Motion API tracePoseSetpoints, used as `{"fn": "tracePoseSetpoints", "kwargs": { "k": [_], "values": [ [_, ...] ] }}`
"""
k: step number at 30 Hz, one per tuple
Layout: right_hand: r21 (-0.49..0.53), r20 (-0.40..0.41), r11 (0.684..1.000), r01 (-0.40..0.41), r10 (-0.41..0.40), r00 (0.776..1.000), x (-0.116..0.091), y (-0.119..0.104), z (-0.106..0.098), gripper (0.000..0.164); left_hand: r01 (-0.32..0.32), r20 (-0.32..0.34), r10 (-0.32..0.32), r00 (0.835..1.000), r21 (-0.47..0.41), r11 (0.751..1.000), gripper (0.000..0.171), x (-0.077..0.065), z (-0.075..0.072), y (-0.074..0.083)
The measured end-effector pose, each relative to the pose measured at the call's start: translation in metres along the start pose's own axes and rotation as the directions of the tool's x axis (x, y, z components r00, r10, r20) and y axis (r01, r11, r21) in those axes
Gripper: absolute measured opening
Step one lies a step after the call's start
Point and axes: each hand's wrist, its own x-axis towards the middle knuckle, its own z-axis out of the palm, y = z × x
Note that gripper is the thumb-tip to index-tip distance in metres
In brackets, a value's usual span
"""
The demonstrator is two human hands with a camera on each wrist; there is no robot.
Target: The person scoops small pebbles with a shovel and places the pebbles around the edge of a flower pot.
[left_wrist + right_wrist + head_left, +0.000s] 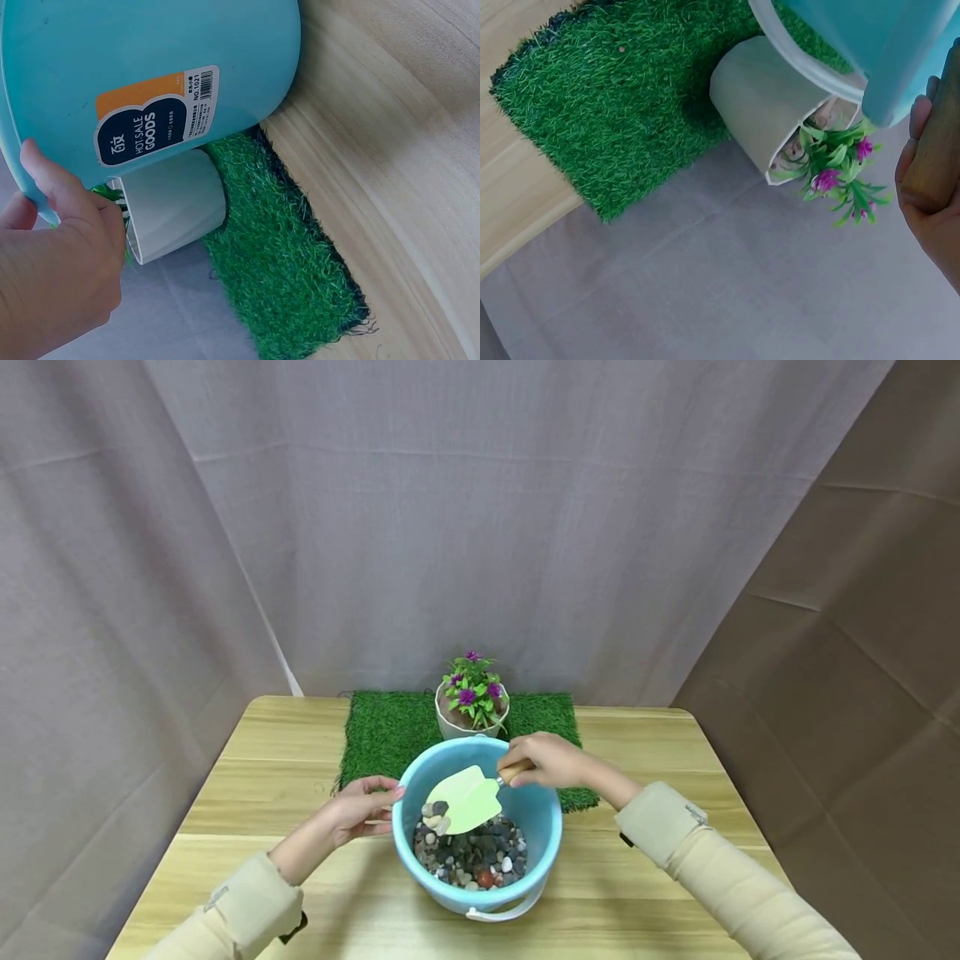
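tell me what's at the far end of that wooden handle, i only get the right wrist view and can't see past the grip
Observer: A pale green trowel blade, with a few stones sitting toward its tip.
Operator: ok and what's happening over on the other side
Observer: The left hand holds the bucket at its rim.
Operator: got it, what's down inside there
Observer: Mixed pebbles cover the bottom, mostly dark and grey, with one larger reddish stone among them, on the side nearer the person.
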Motion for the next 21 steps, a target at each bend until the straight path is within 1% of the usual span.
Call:
{"fn": "tracePoseSetpoints", "kwargs": {
  "k": [8,12,18,21],
  "values": [
    [0.024,-0.043,1.000,-0.005,0.007,0.999,-0.011,0.013,-0.010,0.027,-0.001,0.012,0.001,1.000,-0.008,1.000,0.039,0.000,0.000,-0.001],
    [0.064,-0.061,0.998,-0.014,0.018,0.998,-0.015,0.020,-0.019,0.027,-0.004,0.014,0.004,1.000,-0.011,1.000,0.038,0.001,-0.001,-0.001],
    [0.104,-0.079,0.993,-0.063,0.071,0.994,-0.022,0.031,-0.028,0.025,-0.001,0.018,0.001,1.000,-0.011,1.000,0.037,0.000,-0.001,0.000],
    [0.099,-0.092,0.991,-0.094,0.104,0.990,-0.025,0.037,-0.030,0.025,-0.003,0.025,0.003,1.000,-0.011,1.000,0.037,0.000,-0.001,0.000]
  ]
}}
